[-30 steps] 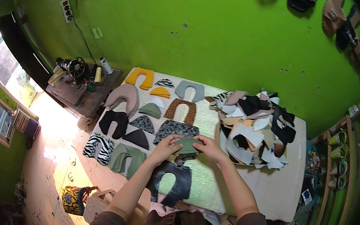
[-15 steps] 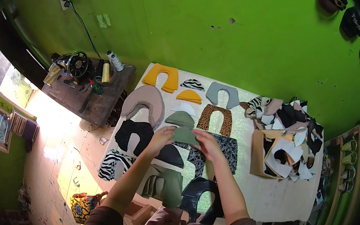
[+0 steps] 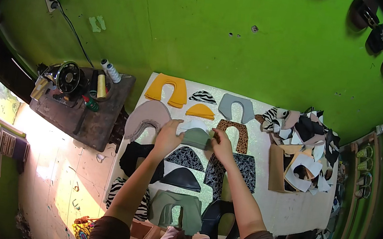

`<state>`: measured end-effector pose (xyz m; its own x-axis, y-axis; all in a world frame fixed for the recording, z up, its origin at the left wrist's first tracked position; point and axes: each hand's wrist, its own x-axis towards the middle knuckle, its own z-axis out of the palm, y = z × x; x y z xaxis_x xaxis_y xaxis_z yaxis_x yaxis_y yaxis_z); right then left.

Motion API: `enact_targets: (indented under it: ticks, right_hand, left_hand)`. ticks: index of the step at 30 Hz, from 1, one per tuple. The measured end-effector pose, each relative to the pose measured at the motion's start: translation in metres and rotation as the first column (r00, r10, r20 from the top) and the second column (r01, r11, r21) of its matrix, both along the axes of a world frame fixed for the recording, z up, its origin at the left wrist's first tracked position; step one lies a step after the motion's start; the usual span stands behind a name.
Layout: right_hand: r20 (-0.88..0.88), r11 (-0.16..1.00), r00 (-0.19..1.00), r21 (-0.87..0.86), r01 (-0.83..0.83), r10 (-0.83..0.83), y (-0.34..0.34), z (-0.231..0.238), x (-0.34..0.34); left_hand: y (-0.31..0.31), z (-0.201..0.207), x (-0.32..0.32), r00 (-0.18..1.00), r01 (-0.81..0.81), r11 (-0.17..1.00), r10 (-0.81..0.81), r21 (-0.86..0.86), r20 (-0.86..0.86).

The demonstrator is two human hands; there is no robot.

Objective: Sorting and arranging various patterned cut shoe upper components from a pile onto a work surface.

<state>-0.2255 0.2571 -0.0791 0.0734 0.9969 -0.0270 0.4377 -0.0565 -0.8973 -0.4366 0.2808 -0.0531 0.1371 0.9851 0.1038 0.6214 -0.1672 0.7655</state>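
Nearest you, at the table's (image 3: 285,210) front edge: green U-shaped pieces (image 3: 160,206), dark U-shaped pieces (image 3: 211,215) just right of them. Farther in, a black half-moon piece (image 3: 181,179), then a patterned black-and-grey half-moon (image 3: 186,158).

Beyond that, between your hands, the green half-moon stack (image 3: 197,138). It lies flat, long axis running left to right, the right end dipping slightly toward you; straight edge on your side, curve facing away. Your left hand (image 3: 169,137) is at its left end, your right hand (image 3: 222,147) at its right, about equally near. Fingers of both bent, thumbs apart from the forefingers; neither hand is clenched. Can't tell whether either pinches the stack or only brushes its ends.

Outside your left hand, the pinkish-beige curved stack (image 3: 140,113); outside your right, a leopard-print U-shaped piece (image 3: 242,142).

Just past the green stack, partly under or against it, a white half-moon (image 3: 194,124). Farther off, orange half-moons (image 3: 200,111), then a zebra-print one (image 3: 203,96). Last, the green wall (image 3: 186,38).
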Motion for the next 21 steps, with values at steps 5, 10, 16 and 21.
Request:
enact_targets:
  ticks: [5,10,16,21]
  right_hand:
    - [0.428,0.945,0.879,0.143,-0.293,0.208,-0.004,0.008,-0.019]
    - [0.461,0.973,0.884,0.159,-0.168,0.077,-0.001,0.004,-0.030]
    - [0.379,0.975,0.923,0.167,-0.144,0.072,0.010,0.005,-0.028]
    - [-0.225,0.932,0.959,-0.280,-0.231,0.170,0.020,0.019,-0.026]
  left_hand:
    - [0.003,-0.008,0.008,0.893,0.383,0.911,-0.324,0.151,-0.311]
    - [0.002,-0.012,0.016,0.906,0.344,0.937,-0.315,0.058,-0.283]
    - [0.006,-0.015,0.004,0.900,0.351,0.935,-0.322,0.051,-0.294]
    - [0.005,0.001,-0.001,0.886,0.381,0.924,-0.358,0.022,-0.296]
